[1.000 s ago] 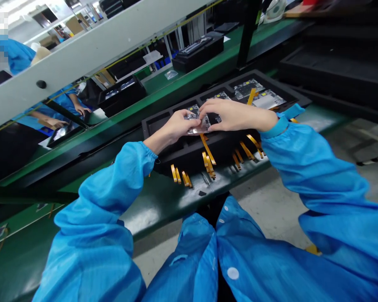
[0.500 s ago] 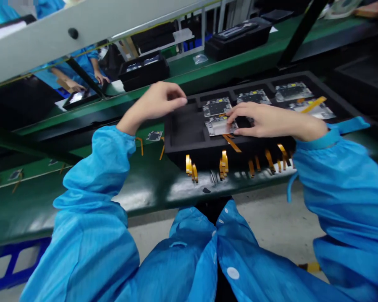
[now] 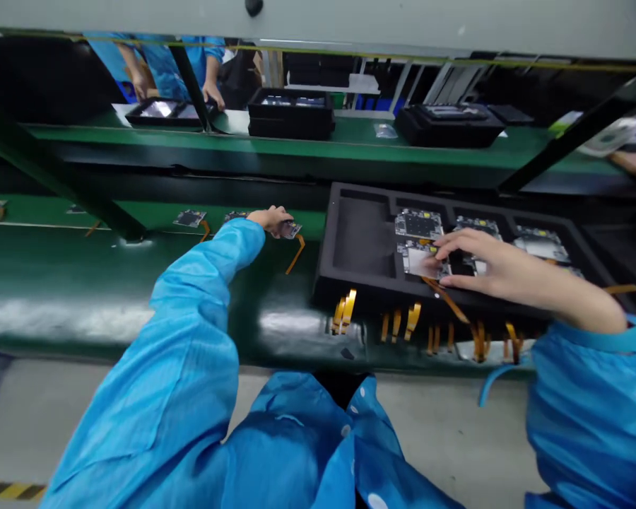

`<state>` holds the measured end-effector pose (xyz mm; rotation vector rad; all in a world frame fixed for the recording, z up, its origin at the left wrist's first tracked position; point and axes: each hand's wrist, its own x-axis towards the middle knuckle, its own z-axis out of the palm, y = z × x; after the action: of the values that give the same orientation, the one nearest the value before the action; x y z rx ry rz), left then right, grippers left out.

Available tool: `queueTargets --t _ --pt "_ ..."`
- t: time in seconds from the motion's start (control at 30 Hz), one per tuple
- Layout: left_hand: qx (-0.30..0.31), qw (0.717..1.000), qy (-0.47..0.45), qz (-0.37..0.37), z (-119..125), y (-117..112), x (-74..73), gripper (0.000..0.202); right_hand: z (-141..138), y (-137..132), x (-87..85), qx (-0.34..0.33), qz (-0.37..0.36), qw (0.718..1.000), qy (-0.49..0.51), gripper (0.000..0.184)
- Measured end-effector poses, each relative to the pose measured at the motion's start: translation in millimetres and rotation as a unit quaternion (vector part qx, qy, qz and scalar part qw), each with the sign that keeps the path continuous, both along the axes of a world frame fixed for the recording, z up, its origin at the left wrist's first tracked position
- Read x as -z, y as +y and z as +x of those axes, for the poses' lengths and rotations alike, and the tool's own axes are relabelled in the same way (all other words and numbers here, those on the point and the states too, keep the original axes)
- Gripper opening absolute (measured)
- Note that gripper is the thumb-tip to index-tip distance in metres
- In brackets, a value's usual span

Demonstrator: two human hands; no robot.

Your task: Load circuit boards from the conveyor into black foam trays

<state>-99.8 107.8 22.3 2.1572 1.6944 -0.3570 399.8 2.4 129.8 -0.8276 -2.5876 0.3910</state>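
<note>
My left hand (image 3: 272, 219) is at the green belt, its fingers closed on a small circuit board (image 3: 290, 230). An orange ribbon cable (image 3: 295, 256) trails from that board. My right hand (image 3: 487, 265) is over the black foam tray (image 3: 360, 230), with thumb and fingers pinched at the right edge of a circuit board with a silver plate (image 3: 418, 260). From this board an orange flex strip (image 3: 446, 300) hangs over the tray's front wall. Just behind it lies a dark circuit board (image 3: 417, 223). The right palm partly covers other boards in the tray.
More boards with cables, such as one circuit board (image 3: 189, 218), lie along the green belt (image 3: 138, 276) to the left. Orange flex strips (image 3: 344, 311) stand along the tray's front. Green posts (image 3: 567, 138) rise beyond. A co-worker's hands (image 3: 212, 92) are at a tray across the bench.
My left hand has moved left and down from above the tray's left part to a board on the belt and closed on it. My right hand stays at the silver-plated board. The view has turned left.
</note>
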Motion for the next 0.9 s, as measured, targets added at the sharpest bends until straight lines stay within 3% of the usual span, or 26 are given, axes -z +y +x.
queueTargets --t 0.13,0.23,0.37,0.47,0.57,0.7,0.8,0.9 --pt "0.011 1.000 -0.023 -0.015 6.1 29.2 5.1 0.081 2.0 -21.5 -6.4 0.079 -0.058 0.994 -0.042 0.063" --pt "0.013 0.999 -0.036 -0.018 5.0 39.0 8.6 0.073 0.8 -37.0 -11.7 0.120 -0.054 0.990 -0.047 0.053" --pt "-0.025 0.993 -0.115 -0.002 -6.5 36.8 4.4 0.055 -19.2 -62.8 -25.0 0.163 0.081 0.983 -0.006 0.021" --pt "-0.061 0.975 -0.204 0.070 -19.9 18.7 -9.7 0.031 -54.4 -91.0 -36.7 0.168 0.198 0.964 0.061 0.003" --pt "-0.103 0.931 -0.294 0.193 -28.0 -28.8 -33.0 0.027 -98.2 -121.5 -40.0 0.133 0.223 0.957 0.127 0.016" --pt "-0.109 0.872 -0.359 0.314 -21.0 -141.5 -75.8 0.030 -153.7 -151.8 -30.3 0.098 0.183 0.964 0.167 0.023" --pt "-0.070 0.837 -0.371 0.395 -1.6 -233.1 -106.8 0.020 -190.4 -165.8 -20.3 0.086 0.165 0.958 0.217 0.022" --pt "0.003 0.813 -0.391 0.431 21.1 -301.9 -121.9 0.008 -218.2 -175.5 -9.8 0.066 0.158 0.949 0.266 0.018"
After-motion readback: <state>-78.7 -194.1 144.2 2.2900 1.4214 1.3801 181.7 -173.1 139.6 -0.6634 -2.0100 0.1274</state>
